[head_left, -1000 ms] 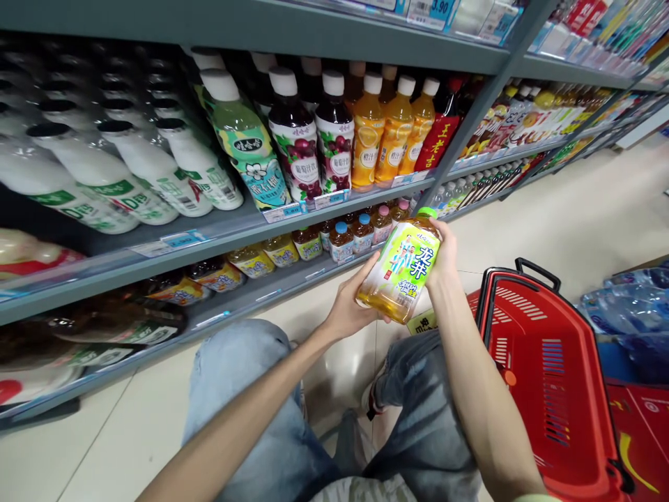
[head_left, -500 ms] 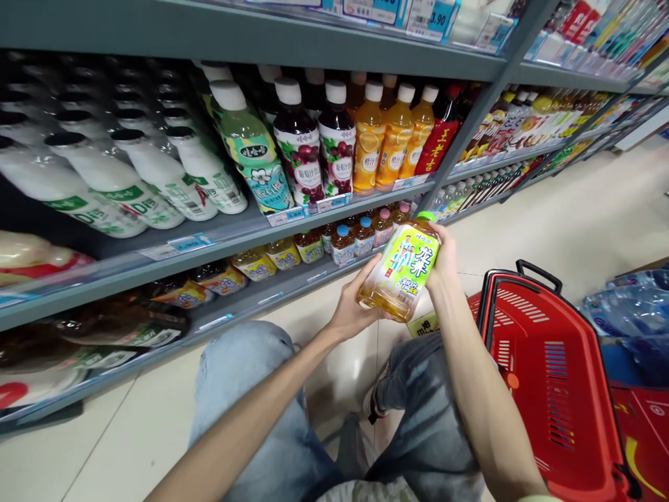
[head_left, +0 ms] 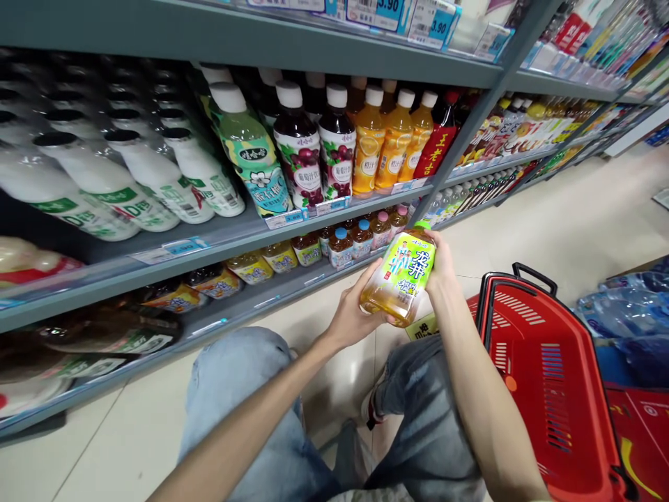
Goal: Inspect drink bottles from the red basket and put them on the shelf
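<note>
Between both hands, above my knees, is a tea bottle (head_left: 400,275) with a green cap, a green-and-white label and amber liquid. It tilts, cap end up and to the right, with its label facing me. My left hand (head_left: 358,307) is closed round the lower end, its thumb along the side. Around the upper right side my right hand (head_left: 439,261) is closed near the cap; some of its fingers are hidden behind the bottle. Just beyond, on the low shelf, stand small bottles with blue caps (head_left: 342,247) and pink caps.
A red shopping basket (head_left: 564,390) stands on the floor at my right, beside packs of blue water bottles (head_left: 627,307). Shelves (head_left: 251,233) run along the left and front, holding white yogurt-drink bottles (head_left: 130,178), grape juice bottles (head_left: 300,150) and orange juice bottles (head_left: 368,150).
The bottle has shifted very slightly down in view, still in both hands. The view has moved a little; otherwise the shelves and basket look the same.
</note>
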`<state>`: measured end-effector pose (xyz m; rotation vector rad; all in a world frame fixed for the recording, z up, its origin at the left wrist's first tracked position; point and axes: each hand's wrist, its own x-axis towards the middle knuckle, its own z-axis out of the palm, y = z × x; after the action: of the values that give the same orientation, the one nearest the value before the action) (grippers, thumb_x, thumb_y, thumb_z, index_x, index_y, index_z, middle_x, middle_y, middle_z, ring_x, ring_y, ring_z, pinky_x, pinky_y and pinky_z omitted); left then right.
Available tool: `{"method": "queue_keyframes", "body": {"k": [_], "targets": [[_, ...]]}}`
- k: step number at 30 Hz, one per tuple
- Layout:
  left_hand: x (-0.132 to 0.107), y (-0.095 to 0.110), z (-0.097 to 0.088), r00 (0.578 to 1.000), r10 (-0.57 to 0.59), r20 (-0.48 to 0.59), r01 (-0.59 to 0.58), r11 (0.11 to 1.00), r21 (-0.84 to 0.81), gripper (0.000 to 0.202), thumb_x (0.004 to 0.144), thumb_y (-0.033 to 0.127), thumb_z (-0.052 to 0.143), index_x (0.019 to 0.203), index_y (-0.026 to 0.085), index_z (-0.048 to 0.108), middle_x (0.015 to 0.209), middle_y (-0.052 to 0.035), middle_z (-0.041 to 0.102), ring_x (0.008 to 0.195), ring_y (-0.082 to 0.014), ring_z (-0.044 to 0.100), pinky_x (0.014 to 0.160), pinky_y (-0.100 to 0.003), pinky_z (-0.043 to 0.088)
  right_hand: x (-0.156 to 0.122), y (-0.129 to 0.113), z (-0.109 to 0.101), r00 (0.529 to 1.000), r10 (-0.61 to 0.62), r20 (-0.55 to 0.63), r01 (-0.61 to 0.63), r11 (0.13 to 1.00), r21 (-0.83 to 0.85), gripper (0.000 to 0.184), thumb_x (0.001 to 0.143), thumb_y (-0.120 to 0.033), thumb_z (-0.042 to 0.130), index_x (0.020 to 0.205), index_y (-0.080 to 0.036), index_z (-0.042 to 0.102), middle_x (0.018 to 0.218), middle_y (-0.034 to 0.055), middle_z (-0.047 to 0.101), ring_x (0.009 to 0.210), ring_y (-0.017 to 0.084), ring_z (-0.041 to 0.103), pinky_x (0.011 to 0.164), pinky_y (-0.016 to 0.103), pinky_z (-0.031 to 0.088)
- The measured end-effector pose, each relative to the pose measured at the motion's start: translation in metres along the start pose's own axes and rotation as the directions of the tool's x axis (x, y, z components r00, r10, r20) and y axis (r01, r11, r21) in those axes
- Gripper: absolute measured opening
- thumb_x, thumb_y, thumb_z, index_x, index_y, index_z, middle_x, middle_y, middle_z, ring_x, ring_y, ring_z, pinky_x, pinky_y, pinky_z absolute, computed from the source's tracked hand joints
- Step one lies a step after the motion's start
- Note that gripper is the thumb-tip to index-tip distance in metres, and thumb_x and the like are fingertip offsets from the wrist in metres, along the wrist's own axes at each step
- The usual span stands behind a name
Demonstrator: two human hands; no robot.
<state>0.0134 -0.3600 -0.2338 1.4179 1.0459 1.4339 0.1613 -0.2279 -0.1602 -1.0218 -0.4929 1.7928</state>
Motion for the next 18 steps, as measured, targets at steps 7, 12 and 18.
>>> {"method": "queue_keyframes", "body": {"k": [7, 12, 18], "targets": [[-0.001, -0.001, -0.002, 0.999, 0.046, 0.001, -0.046, 0.997, 0.056, 0.11, 0.073, 0.051, 0.089, 0.162, 0.015, 0.035, 0.122, -0.0158, 0.073, 0.094, -0.0223, 0.069, 0.083, -0.03, 0.055, 0.004, 0.0, -0.004, 0.998, -0.031, 0.053, 0.032, 0.999, -0.031, 0.021, 0.077, -0.037, 0.068, 0.093, -0.022, 0.067, 0.078, 0.0021, 0.074, 0.07, 0.021, 0.069, 0.082, 0.042, 0.062], [-0.003, 0.001, 0.0, 1.0, 0.015, 0.005, -0.015, 0.999, 0.043, 0.106, 0.073, 0.05, 0.089, 0.16, 0.016, 0.039, 0.109, -0.0106, 0.075, 0.087, -0.0201, 0.068, 0.082, -0.03, 0.053, 0.009, 0.004, -0.009, 0.999, -0.025, 0.036, 0.025, 1.0, -0.018, 0.024, 0.073, -0.037, 0.071, 0.092, -0.023, 0.066, 0.077, 0.0016, 0.075, 0.07, 0.022, 0.068, 0.08, 0.04, 0.062], [-0.001, 0.002, 0.0, 1.0, -0.012, 0.003, 0.012, 1.0, -0.019, 0.11, 0.07, 0.053, 0.09, 0.161, 0.016, 0.039, 0.102, -0.0095, 0.075, 0.085, -0.0223, 0.067, 0.08, -0.031, 0.054, 0.008, 0.003, -0.007, 0.998, -0.043, 0.047, 0.045, 0.998, -0.045, 0.025, 0.074, -0.039, 0.071, 0.091, -0.023, 0.066, 0.08, 0.0022, 0.075, 0.07, 0.022, 0.069, 0.081, 0.042, 0.061]]}}
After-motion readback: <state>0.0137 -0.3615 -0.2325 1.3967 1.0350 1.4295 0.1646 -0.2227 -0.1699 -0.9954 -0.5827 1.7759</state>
